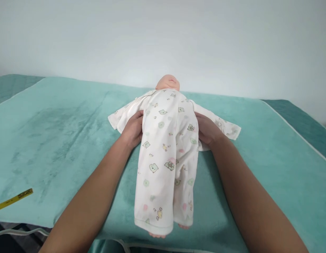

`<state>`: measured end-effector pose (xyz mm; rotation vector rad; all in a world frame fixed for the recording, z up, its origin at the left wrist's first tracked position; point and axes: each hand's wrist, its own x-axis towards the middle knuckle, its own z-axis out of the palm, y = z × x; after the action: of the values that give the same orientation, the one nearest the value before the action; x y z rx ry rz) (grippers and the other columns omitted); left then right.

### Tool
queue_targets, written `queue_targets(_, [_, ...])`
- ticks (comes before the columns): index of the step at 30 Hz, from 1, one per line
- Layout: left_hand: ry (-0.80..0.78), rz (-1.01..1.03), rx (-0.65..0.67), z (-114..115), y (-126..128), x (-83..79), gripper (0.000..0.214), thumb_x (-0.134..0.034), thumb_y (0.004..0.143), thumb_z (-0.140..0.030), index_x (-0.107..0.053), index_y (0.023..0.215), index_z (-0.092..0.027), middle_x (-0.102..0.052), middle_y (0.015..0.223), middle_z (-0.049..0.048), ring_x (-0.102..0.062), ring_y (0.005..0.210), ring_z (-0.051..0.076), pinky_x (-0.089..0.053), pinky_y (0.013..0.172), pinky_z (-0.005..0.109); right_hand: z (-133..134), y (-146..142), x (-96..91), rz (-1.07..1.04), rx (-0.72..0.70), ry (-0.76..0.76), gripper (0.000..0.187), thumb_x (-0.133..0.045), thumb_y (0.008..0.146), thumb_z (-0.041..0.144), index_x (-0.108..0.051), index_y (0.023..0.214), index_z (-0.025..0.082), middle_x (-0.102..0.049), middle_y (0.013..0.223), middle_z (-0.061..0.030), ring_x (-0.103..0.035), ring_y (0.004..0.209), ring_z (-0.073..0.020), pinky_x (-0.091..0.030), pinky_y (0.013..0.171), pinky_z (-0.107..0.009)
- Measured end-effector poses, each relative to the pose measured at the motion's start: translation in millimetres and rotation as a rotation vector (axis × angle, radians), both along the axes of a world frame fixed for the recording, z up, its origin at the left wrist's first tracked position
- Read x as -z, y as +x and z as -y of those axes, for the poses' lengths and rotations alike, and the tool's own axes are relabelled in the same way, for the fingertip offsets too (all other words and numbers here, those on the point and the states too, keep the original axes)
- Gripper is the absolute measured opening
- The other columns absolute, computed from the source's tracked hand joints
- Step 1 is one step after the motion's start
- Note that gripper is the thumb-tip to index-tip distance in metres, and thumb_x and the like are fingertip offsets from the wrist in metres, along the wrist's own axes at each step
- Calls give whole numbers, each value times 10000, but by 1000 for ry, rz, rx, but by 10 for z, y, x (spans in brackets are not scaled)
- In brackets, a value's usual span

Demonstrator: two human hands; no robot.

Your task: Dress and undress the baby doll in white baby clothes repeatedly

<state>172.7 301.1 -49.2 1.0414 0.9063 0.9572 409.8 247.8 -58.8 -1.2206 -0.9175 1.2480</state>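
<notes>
A baby doll (168, 83) lies on its back, head away from me and bare feet near the front edge. It wears white printed trousers (163, 161) that reach high over its body, and a matching long-sleeved top (126, 109) with its sleeves spread to both sides. My left hand (134, 128) is closed on the left side of the trousers near the top. On the opposite side, my right hand (206, 128) grips the trousers at about the same height. Fingertips of both hands are hidden behind the cloth and the doll's body.
A teal plush cloth (73, 140) with pale piping covers the table, creased on the left. At the lower left lies a yellow tape measure (13, 199). A plain pale wall (163, 38) stands behind the table, close to the doll's head.
</notes>
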Motion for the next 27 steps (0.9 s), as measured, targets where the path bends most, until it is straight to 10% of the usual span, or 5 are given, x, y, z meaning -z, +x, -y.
queue_targets(11, [-57,55,118,-12,1,-48,226,-744,725,-251,-671,912,-145,-707,805,78,-675,787,221,-565,722,351,28,-83,-88,24,59,-13,249,-753,673,352,-692,887,240,-729,842,-38,-678,861,-265,-561,752,-412])
queue_targets(27, [72,-74,-193,38,96,-102,122,-623,735,-179,-502,723,-189,-506,679,-33,-430,575,91,-343,499,203,-4,-225,-94,225,151,221,195,-659,701,356,-505,748,247,-558,685,17,-526,723,-197,-461,699,-378])
